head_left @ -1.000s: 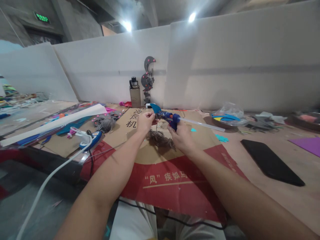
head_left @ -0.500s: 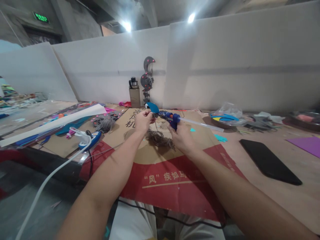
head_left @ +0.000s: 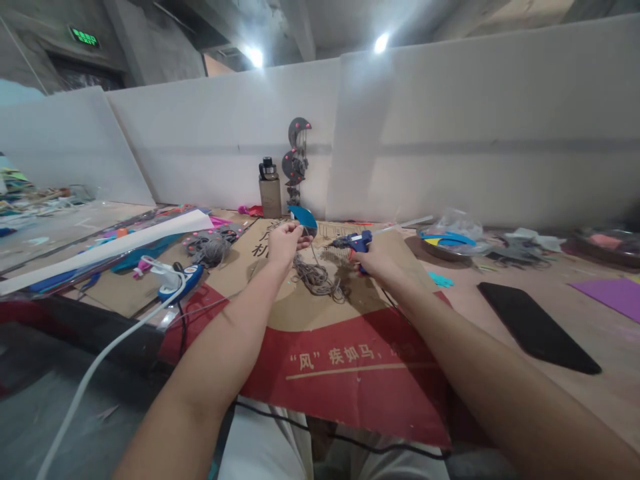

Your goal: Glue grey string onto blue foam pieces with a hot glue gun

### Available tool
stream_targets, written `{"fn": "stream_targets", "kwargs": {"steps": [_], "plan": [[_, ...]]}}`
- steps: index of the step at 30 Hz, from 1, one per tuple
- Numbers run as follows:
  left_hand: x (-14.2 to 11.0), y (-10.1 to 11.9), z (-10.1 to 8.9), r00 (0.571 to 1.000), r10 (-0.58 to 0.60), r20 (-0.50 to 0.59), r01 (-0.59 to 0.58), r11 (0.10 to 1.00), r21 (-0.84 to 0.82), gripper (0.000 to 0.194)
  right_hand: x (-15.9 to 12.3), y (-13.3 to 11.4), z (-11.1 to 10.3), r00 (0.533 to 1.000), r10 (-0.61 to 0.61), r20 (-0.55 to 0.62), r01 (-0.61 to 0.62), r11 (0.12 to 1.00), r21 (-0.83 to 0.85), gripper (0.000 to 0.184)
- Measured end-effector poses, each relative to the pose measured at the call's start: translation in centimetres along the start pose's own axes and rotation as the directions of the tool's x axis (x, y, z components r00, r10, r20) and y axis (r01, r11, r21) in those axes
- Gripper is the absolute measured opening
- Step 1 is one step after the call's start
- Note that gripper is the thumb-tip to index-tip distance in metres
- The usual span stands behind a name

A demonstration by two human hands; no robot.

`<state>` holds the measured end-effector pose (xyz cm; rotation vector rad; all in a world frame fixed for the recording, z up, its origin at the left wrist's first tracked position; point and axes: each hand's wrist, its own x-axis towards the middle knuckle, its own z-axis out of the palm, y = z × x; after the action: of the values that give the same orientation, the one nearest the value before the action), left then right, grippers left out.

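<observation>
My left hand (head_left: 287,243) pinches a blue crescent-shaped piece (head_left: 303,219) above the cardboard. A strand of grey yarn runs down from near its fingers to a loose bundle of grey yarn (head_left: 319,279) lying below. My right hand (head_left: 376,259) is wrapped round the handle of a blue hot glue gun (head_left: 358,241). The gun's nozzle points left, apart from the blue piece, and a clear glue stick (head_left: 400,225) juts from its back. Under both hands lies a flattened cardboard box (head_left: 350,360) with red and brown printing.
A bottle (head_left: 271,193) and a dark crescent hanging ornament (head_left: 296,157) are at the white partition. To the left sit a power strip (head_left: 186,283) and a ball of grey yarn (head_left: 213,248). On the right are a black phone (head_left: 537,327), a dish with blue and yellow pieces (head_left: 447,243) and purple sheet (head_left: 607,297).
The glue gun has moved right, away from the blue piece, and its glue stick now tilts upward to the right. My left hand stays nearly in place, with the piece turned slightly.
</observation>
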<state>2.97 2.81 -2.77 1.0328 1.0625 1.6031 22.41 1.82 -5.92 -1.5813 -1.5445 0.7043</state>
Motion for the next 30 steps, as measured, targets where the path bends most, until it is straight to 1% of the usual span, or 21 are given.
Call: {"fn": "stream_targets", "kwargs": {"steps": [2,3,4,6,7,8,9,10,11,12,13,14,15,16,18,19,20,21,24,27,30], "plan": [[0.1,-0.1,-0.1,1.000,0.023,0.011,-0.023,1.000,0.008,0.001,0.6,0.3,-0.9,0.990,0.107,0.092,-0.093,0.986,-0.142,0.007],[0.2,-0.2,-0.1,0.999,0.037,0.017,-0.037,0.999,0.015,0.001,0.7,0.4,-1.3,0.985,0.139,0.102,-0.110,0.962,-0.249,0.010],[0.3,-0.3,-0.2,0.999,0.050,0.022,-0.050,0.998,0.028,0.002,0.7,0.6,-1.8,0.990,0.117,0.074,-0.082,0.927,-0.365,0.014],[0.5,-0.4,-0.2,0.997,0.073,0.028,-0.075,0.995,0.067,0.004,0.3,0.8,-2.4,0.999,-0.034,-0.027,0.013,0.821,-0.570,0.021],[0.5,-0.4,-0.2,0.996,0.089,0.031,-0.091,0.991,0.093,0.005,0.0,0.8,-2.5,0.988,-0.131,-0.077,0.054,0.776,-0.628,0.024],[0.5,-0.4,-0.2,0.993,0.111,0.035,-0.114,0.986,0.125,0.006,-0.4,0.5,-2.4,0.967,-0.225,-0.116,0.098,0.756,-0.647,0.026],[0.4,-0.4,-0.2,0.989,0.141,0.044,-0.147,0.975,0.168,0.008,-0.7,0.0,-2.1,0.943,-0.299,-0.146,0.149,0.770,-0.620,0.026],[0.3,-0.4,-0.2,0.981,0.185,0.057,-0.193,0.955,0.223,0.009,-1.1,-0.7,-1.5,0.925,-0.344,-0.159,0.209,0.812,-0.545,0.025],[0.1,-0.3,-0.2,0.967,0.243,0.076,-0.254,0.922,0.292,0.009,-1.3,-1.5,-0.8,0.924,-0.352,-0.151,0.263,0.870,-0.416,0.022],[-0.2,-0.1,-0.2,0.945,0.311,0.105,-0.327,0.869,0.372,0.010,-1.6,-2.5,0.1,0.931,-0.334,-0.146,0.292,0.924,-0.247,0.022],[-0.5,0.1,-0.2,0.914,0.381,0.141,-0.401,0.795,0.454,0.010,-1.7,-3.5,1.1,0.941,-0.312,-0.131,0.308,0.950,-0.050,0.025],[-0.9,0.3,-0.2,0.875,0.448,0.184,-0.473,0.705,0.529,0.011,-1.9,-4.4,2.2,0.956,-0.273,-0.107,0.287,0.945,0.155,0.029],[-1.2,0.6,-0.3,0.836,0.497,0.233,-0.528,0.614,0.587,0.012,-2.0,-5.3,3.1,0.977,-0.198,-0.082,0.215,0.917,0.337,0.033],[-1.5,0.8,-0.4,0.807,0.528,0.265,-0.561,0.544,0.624,0.012,-2.1,-6.0,4.0,0.993,-0.110,-0.051,0.121,0.874,0.470,0.036],[-1.8,1.1,-0.5,0.775,0.553,0.306,-0.596,0.478,0.645,0.013,-2.5,-6.9,5.2,0.999,0.007,0.053,-0.040,0.754,0.655,0.036],[-1.7,1.1,-0.6,0.772,0.555,0.309,-0.600,0.477,0.642,0.013,-2.7,-7.0,5.4,0.996,0.029,0.084,-0.080,0.705,0.705,0.034],[-1.6,1.1,-0.6,0.777,0.553,0.301,-0.596,0.493,0.634,0.013,-2.8,-7.0,5.5,0.995,0.027,0.093,-0.087,0.675,0.733,0.030],[-1.4,0.9,-0.6,0.790,0.545,0.279,-0.582,0.525,0.621,0.013,-2.9,-6.9,5.5,0.997,0.010,0.077,-0.064,0.670,0.739,0.026],[-0.6,0.2,-0.4,0.866,0.464,0.186,-0.486,0.691,0.536,0.011,-2.7,-5.9,4.7,0.996,-0.072,-0.053,0.089,0.754,0.651,0.019],[-0.5,-0.2,0.1,0.941,0.301,0.153,-0.337,0.861,0.380,0.008,-2.1,-5.0,3.9,0.975,-0.143,-0.173,0.216,0.807,0.550,0.019],[-1.0,-0.3,0.7,0.977,0.160,0.138,-0.190,0.952,0.238,0.006,-1.6,-4.5,3.4,0.949,-0.178,-0.260,0.286,0.835,0.471,0.020]]}}
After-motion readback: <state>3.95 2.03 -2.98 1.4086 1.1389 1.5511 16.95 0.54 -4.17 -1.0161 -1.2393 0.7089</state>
